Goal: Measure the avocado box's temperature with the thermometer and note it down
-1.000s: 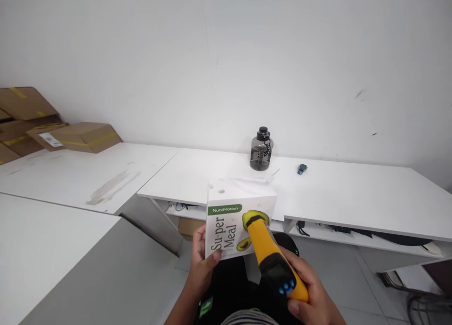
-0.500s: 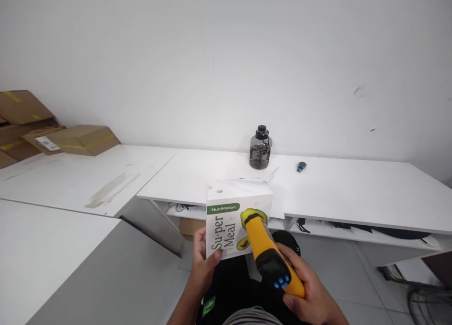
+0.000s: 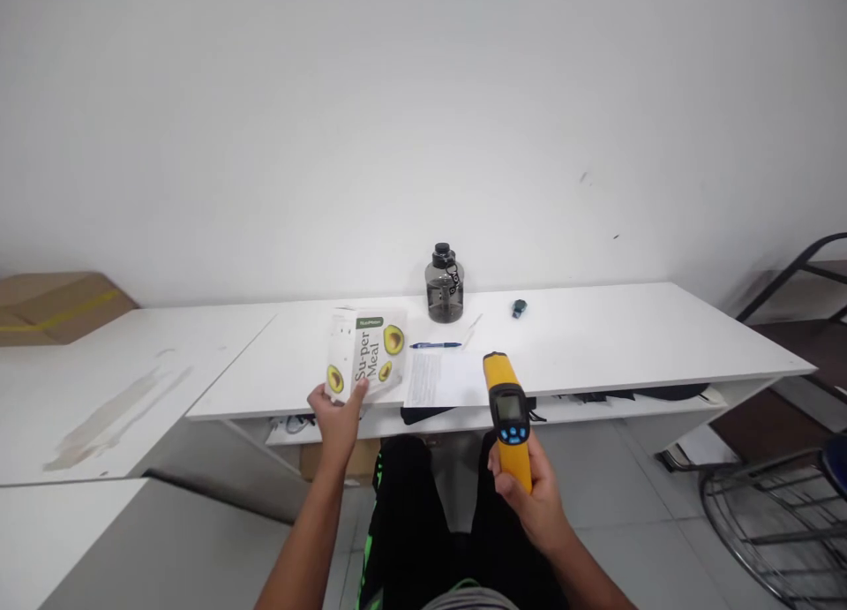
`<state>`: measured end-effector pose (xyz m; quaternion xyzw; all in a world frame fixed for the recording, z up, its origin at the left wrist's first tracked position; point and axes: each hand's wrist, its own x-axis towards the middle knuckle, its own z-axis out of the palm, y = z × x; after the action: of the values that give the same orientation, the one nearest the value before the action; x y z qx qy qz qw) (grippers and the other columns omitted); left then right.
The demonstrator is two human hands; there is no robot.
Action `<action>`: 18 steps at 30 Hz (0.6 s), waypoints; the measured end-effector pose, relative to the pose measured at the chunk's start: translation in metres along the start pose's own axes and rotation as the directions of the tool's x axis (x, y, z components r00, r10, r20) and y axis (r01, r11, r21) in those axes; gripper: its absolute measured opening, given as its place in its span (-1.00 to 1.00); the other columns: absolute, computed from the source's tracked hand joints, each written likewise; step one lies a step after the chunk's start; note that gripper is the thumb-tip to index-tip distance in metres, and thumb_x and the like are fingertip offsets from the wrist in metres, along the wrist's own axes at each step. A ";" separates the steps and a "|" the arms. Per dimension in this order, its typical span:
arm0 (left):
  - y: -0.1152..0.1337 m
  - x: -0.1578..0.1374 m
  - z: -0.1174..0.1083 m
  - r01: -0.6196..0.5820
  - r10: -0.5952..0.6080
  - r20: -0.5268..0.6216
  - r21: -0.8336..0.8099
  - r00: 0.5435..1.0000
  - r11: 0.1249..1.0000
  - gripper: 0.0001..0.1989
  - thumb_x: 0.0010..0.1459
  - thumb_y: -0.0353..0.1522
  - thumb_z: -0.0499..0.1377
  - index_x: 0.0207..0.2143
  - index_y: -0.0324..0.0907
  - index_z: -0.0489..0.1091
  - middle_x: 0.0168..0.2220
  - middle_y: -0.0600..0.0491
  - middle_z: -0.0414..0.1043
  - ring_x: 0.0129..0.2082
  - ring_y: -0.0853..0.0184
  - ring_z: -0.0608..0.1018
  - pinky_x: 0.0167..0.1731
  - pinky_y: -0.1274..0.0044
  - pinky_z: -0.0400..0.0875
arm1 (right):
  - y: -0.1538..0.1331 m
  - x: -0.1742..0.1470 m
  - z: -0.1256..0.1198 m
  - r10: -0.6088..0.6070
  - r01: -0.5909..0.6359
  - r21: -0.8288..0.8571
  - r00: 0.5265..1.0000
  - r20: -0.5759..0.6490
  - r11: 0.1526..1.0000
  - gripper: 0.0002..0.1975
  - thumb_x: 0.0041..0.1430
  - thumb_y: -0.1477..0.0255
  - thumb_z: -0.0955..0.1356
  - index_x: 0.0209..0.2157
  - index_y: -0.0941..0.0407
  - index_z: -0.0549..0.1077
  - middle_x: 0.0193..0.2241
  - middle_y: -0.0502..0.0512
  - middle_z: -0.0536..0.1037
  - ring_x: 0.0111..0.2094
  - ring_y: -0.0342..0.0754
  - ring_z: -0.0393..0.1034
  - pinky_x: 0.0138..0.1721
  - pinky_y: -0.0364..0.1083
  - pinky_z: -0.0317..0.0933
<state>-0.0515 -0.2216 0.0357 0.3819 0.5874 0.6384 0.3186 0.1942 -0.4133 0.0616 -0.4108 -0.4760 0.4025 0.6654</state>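
**Box set at desk edge, thermometer drawn back**

Box (image 3: 366, 356): white, avocado print, "Su-per Meal". Half a second ago held up close before the chest; now lies at the near edge of the desk (image 3: 628, 336), label up. Left hand (image 3: 339, 416) reaches out to it, thumb on the lower edge, remaining fingers beneath and hidden; pinch on the box corner.

Thermometer (image 3: 508, 416): yellow, pistol type, dark screen and blue buttons facing the camera. Earlier its nose pressed against the box face; now well apart from the box, to its right, nose over the desk edge. Right hand (image 3: 533, 495) wraps the grip, fingers curled tight together.

View has swung right since the earlier picture: cartons (image 3: 56, 303) now mostly out at far left.

Surroundings: paper (image 3: 440, 379) just right of the box, at the desk edge; pen (image 3: 435, 345) behind it; bottle (image 3: 445, 283) by the wall; small dark item (image 3: 520, 308) further right. Between box and thermometer only the paper lies.

Room: right half of the desk bare. Side table (image 3: 99, 389) adjoins at left, smeared. Wire frame (image 3: 774, 513) on the floor at lower right.
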 end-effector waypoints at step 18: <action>-0.043 0.079 0.071 -0.285 0.051 0.295 0.843 0.954 0.456 0.08 -0.09 0.20 0.06 0.18 -0.55 0.08 0.26 -0.50 0.06 0.36 -0.20 -0.09 0.29 0.13 -0.14 | 0.000 0.000 -0.012 -0.007 -0.004 -0.040 0.966 -0.259 0.999 -0.61 0.12 0.16 0.44 -0.10 0.03 0.33 -0.46 -0.07 0.38 -0.52 -0.19 0.19 -0.51 -0.18 0.16</action>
<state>-0.0325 -0.1133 0.0035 0.6172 0.7494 0.2268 0.0776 0.2055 -0.4156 0.0594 -0.4728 -0.3933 0.3353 0.7137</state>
